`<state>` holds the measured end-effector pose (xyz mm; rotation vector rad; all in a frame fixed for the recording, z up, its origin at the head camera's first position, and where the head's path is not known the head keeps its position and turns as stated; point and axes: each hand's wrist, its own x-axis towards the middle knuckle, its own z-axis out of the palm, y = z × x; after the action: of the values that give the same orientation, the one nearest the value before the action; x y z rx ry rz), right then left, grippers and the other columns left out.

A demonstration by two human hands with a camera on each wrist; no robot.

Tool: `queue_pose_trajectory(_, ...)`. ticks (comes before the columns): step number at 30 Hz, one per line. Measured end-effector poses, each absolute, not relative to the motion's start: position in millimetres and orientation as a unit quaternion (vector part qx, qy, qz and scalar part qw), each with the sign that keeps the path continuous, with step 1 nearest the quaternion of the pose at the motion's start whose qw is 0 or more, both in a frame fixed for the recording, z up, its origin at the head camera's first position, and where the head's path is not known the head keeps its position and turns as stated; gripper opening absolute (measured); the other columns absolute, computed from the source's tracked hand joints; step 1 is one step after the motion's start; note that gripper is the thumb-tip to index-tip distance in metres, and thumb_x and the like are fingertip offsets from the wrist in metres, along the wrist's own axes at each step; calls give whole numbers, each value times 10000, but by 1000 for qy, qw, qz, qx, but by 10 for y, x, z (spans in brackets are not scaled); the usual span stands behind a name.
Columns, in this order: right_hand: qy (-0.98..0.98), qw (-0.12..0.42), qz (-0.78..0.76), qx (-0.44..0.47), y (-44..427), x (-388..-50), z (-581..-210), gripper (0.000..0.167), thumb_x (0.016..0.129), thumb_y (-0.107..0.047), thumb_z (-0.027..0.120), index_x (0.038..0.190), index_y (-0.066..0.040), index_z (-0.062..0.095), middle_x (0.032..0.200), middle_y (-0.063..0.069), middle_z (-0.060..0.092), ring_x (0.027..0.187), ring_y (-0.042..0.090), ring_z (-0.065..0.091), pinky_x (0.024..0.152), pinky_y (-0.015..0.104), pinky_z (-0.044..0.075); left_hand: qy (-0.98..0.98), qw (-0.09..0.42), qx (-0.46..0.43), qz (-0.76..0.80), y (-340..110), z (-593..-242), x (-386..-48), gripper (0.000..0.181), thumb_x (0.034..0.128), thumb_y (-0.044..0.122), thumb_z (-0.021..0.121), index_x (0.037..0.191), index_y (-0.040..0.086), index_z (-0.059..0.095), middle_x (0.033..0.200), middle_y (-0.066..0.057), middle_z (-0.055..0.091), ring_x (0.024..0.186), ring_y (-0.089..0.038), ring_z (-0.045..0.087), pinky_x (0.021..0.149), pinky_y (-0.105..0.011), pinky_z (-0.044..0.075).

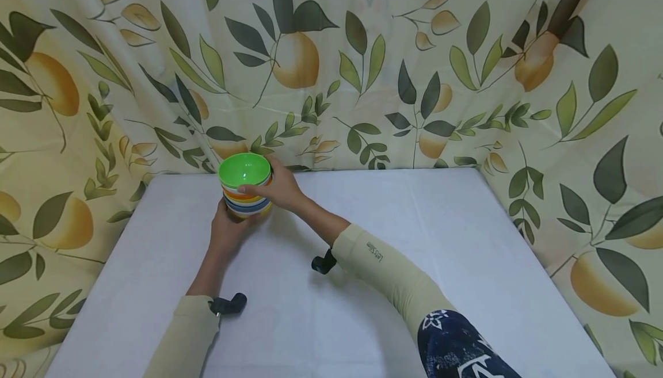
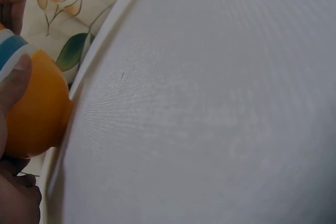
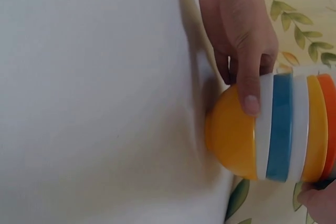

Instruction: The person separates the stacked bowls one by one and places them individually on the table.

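Observation:
A stack of nested bowls [image 1: 247, 208], green on top with orange, yellow, white and blue rims below, stands near the table's back edge, left of centre. My left hand [image 1: 231, 229] grips the lower part of the stack from the near left side. Around the upper bowls on the right curls my right hand [image 1: 282, 185], its thumb across the front just under the green bowl [image 1: 244, 170]. In the right wrist view the left thumb presses the yellow bottom bowl [image 3: 233, 132]. The left wrist view shows that same yellow bowl [image 2: 44, 108] at its left edge.
The table [image 1: 290, 320] has a white cloth. Behind it and at both sides hangs a curtain [image 1: 331, 119] with a fruit and leaf print, close behind the stack. A black wrist camera [image 1: 229, 304] sits on the left wrist, another [image 1: 324, 262] on the right.

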<state>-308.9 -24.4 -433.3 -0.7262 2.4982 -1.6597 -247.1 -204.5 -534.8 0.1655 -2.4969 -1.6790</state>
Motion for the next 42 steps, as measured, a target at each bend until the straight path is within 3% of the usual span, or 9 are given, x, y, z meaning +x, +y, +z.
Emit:
queue_pose_trajectory(12,803,3,-548,-235,-223,-3095,-4321,739,863,-328,887,1483,-98,559,1318,30,673,1170,141,626,966,292,543,-824,72,51,-559,-2022,-5362,-2469,1111,875,391,879,1676,93,169,1630,-182,374,1540,-363,282,1269,-555,201)
queue_pose_trajectory(25,786,-27,-573,-231,-240,-3078,-4337,811,831,-287,918,1519,-96,535,1361,51,665,1257,161,619,1001,282,534,-824,73,47,-559,-2007,-5402,-2442,1089,892,393,865,1682,128,164,1613,-167,405,1537,-350,295,1271,-548,200)
queue_pose_trajectory(30,774,-34,-590,-229,-223,-3052,-4287,821,816,-266,932,1519,-100,540,1343,46,678,1221,152,645,975,265,549,-825,74,44,-559,-2012,-5407,-2445,1094,894,414,858,1685,134,156,1615,-163,402,1537,-349,296,1269,-546,206)
queue_pose_trajectory(42,726,-83,-634,-254,-45,-2957,-4166,712,828,-157,914,1456,-75,589,1320,57,686,1188,154,655,1008,363,563,-826,77,52,-555,-2019,-5393,-2436,1147,860,480,871,1686,129,158,1627,-169,394,1548,-351,276,1274,-565,173)
